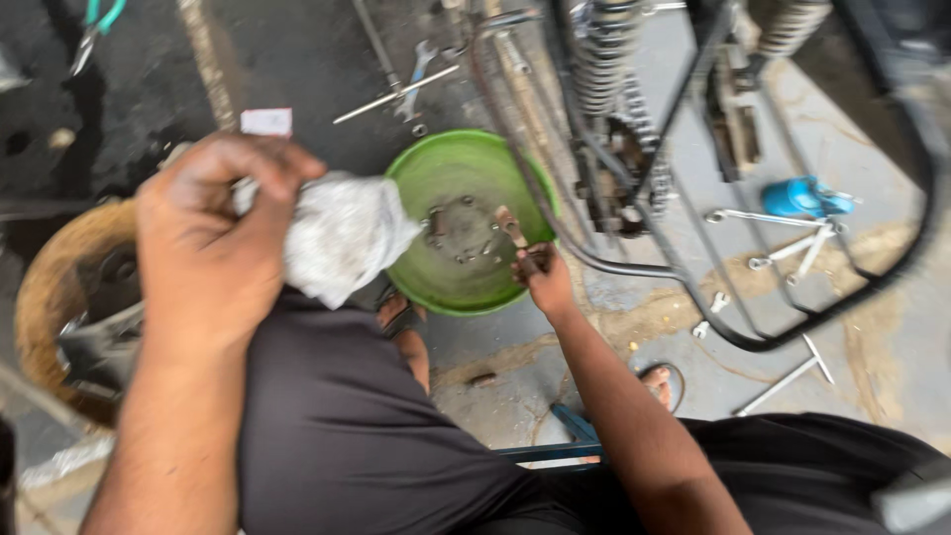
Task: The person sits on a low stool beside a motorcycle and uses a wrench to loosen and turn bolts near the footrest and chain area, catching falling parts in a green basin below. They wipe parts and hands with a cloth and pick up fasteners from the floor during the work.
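1 head-worn camera looks steeply down from close above the lap, facing the concrete floor (872, 367) ahead.

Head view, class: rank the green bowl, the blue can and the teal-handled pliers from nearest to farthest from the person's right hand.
1. Green bowl: directly under the right hand, which reaches over its rim.
2. Blue can: on the floor to the right, beyond the metal frame.
3. Teal-handled pliers: far top-left corner, past the left hand holding a grey rag.
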